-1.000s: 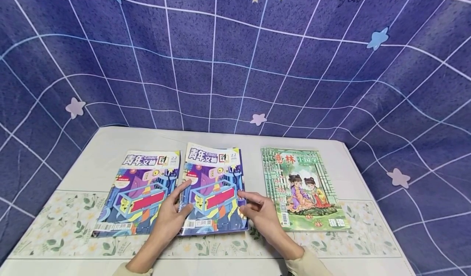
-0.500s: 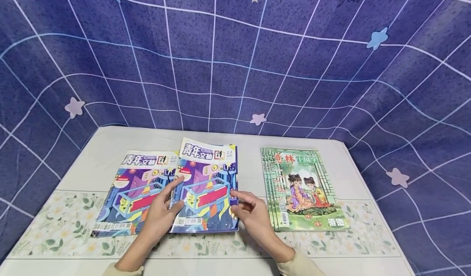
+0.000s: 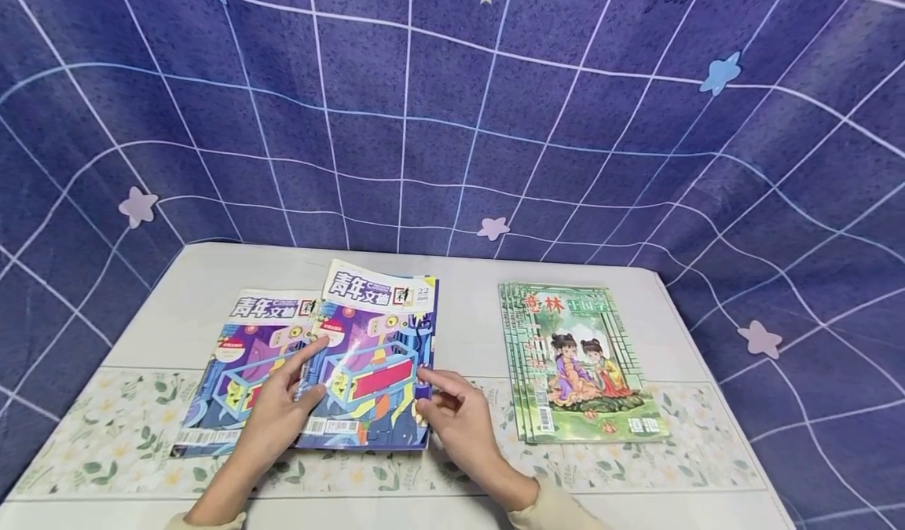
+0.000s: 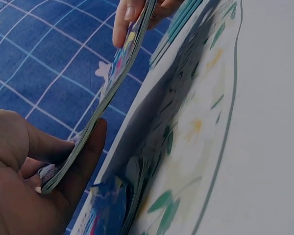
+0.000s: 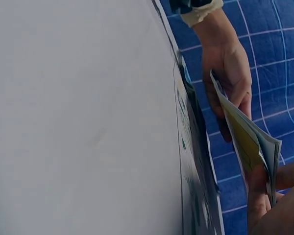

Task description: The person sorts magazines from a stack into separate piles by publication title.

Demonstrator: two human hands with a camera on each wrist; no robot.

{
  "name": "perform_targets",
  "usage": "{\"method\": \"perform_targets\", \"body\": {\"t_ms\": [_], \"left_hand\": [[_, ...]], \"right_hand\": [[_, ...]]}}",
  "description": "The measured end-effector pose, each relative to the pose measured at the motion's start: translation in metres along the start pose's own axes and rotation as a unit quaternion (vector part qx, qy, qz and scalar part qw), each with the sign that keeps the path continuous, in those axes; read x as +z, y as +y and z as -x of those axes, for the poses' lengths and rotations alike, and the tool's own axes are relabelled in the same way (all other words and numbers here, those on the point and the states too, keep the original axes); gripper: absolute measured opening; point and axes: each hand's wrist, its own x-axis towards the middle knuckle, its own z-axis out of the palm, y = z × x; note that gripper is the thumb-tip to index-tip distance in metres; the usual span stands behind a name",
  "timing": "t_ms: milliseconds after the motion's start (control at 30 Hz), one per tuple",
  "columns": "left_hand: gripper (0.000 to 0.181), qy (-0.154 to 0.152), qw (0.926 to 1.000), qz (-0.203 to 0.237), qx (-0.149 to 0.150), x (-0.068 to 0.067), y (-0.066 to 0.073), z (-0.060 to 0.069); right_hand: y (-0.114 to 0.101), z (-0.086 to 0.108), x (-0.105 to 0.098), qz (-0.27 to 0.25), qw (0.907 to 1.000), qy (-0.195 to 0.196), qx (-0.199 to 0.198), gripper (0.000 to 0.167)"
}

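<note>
A purple-blue magazine with a white title band is held above the table by both hands. My left hand grips its left edge, thumb on one face and fingers on the other in the left wrist view. My right hand pinches the right edge, as the right wrist view also shows. Below and to the left lies another magazine with the same cover, partly covered by the held one and my left hand. Seen edge-on, the held magazine is slightly bent and raised off the tabletop.
Several green magazines lie in a slightly fanned stack on the right of the table. The white table has a floral strip across it. A blue grid-patterned cloth hangs behind and at the sides.
Both hands have carried the held magazine leftward, so it now overlaps the left magazine. The green stack and the left magazine have stayed in place.
</note>
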Motion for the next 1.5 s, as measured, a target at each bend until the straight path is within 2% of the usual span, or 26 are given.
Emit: {"method": "perform_targets", "body": {"t_ms": [167, 367, 567, 800, 1000, 1200, 1367, 1500], "left_hand": [[0.074, 0.006, 0.9999, -0.015, 0.003, -0.012, -0.005, 0.001], [0.075, 0.015, 0.999, -0.037, 0.02, -0.022, -0.01, -0.001], [0.077, 0.021, 0.9988, -0.044, 0.006, -0.028, -0.013, -0.002], [0.076, 0.021, 0.9977, -0.061, 0.02, -0.035, -0.013, -0.003], [0.078, 0.037, 0.9966, -0.073, 0.009, -0.042, -0.02, -0.004], [0.079, 0.048, 0.9957, -0.079, 0.01, -0.048, -0.026, -0.007], [0.079, 0.047, 0.9947, -0.091, 0.005, -0.053, -0.027, -0.007], [0.078, 0.061, 0.9928, -0.103, 0.012, -0.055, -0.027, -0.006]], "right_hand": [[0.001, 0.0, 0.013, 0.003, 1.0, 0.0, 0.005, 0.045], [0.002, -0.003, 0.025, 0.002, 0.9999, -0.002, 0.013, 0.044], [0.006, -0.007, 0.035, 0.005, 0.9999, 0.002, 0.011, 0.044], [0.008, -0.01, 0.044, 0.004, 0.9998, 0.013, 0.015, 0.043], [0.009, -0.014, 0.057, -0.009, 0.9997, 0.006, 0.021, 0.043], [0.01, -0.018, 0.067, -0.014, 0.9997, 0.013, 0.017, 0.043], [0.012, -0.021, 0.073, -0.011, 0.9996, 0.016, 0.019, 0.043], [0.012, -0.023, 0.076, -0.012, 0.9997, 0.016, 0.016, 0.043]]}}
